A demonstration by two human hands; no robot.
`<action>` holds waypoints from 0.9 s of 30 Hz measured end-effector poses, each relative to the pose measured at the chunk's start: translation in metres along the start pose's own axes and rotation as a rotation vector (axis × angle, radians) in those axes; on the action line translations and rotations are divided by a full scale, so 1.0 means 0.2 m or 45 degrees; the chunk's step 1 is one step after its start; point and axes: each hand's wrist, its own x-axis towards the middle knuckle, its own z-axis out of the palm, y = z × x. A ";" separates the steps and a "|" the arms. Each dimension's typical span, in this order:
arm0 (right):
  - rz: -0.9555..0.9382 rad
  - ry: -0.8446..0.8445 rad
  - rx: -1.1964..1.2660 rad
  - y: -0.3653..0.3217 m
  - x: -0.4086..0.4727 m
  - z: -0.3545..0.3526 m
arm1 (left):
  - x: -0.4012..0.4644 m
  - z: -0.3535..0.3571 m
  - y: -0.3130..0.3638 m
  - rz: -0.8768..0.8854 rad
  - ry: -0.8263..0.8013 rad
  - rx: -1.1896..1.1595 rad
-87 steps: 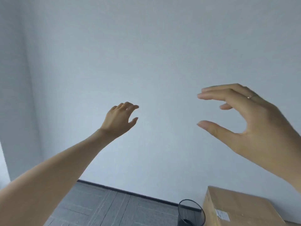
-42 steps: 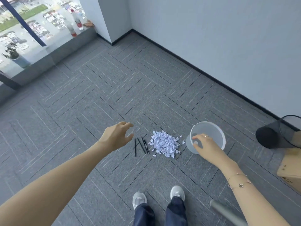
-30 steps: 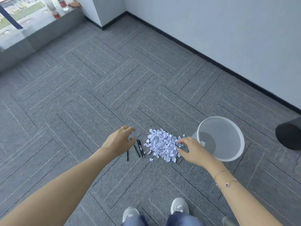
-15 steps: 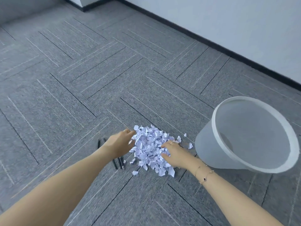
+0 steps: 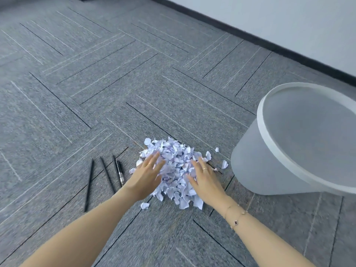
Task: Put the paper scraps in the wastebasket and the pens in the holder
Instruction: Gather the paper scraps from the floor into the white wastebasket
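Both hands, left hand and right hand, now lie spread flat on paper scraps (markings unreadable).

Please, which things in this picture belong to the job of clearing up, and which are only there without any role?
Belong to the job:
- pile of paper scraps, with the left hand and the right hand lying flat on it
- white wastebasket, to the right of the pile
- black pens, to the left of the pile

Only there:
- grey carpet
- wall
- bracelet
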 end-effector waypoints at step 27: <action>-0.177 0.364 -0.302 0.02 0.14 0.23 | 0.21 0.19 0.00 -0.071 0.179 -0.103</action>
